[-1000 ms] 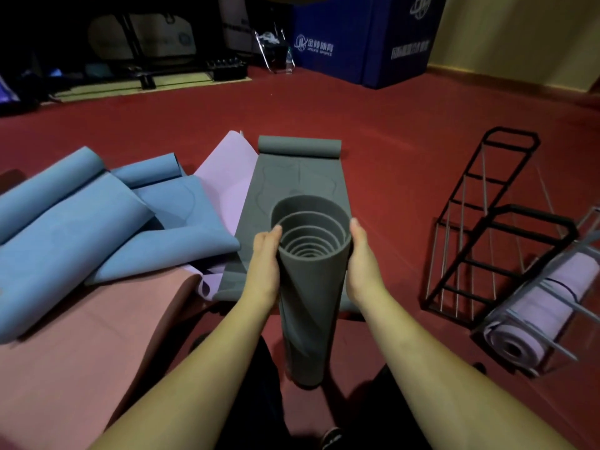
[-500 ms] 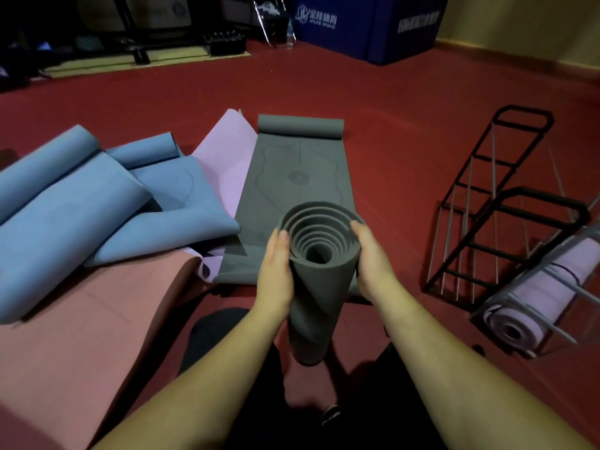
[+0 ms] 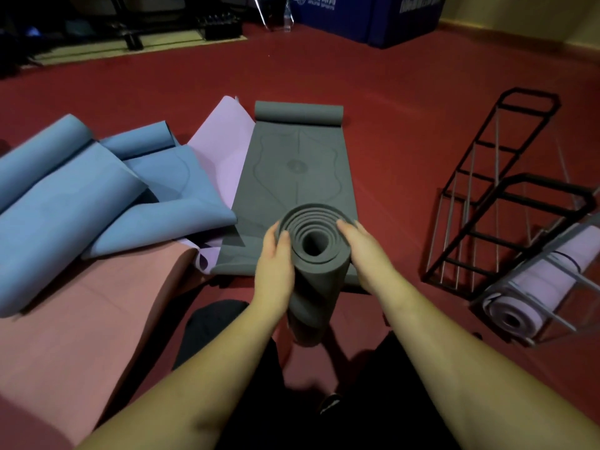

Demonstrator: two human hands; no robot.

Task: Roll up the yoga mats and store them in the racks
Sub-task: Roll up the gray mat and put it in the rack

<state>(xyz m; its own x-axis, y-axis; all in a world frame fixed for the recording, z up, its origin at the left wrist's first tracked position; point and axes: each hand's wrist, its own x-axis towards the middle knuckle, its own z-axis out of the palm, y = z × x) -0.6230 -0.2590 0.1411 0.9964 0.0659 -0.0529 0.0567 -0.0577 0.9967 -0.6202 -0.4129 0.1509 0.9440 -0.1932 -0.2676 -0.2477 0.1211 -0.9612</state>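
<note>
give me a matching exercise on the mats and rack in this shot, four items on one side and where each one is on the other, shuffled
Items
1. rolled grey mat
2. rolled lilac mat
3. black rack
4. salmon mat

Places
A. lying empty on the red floor at right
B. spread flat at lower left
C. stood on end between the left hand and the right hand
D. stored inside the silver rack at far right

Pairs: 1-C, 2-D, 3-A, 4-B
</note>
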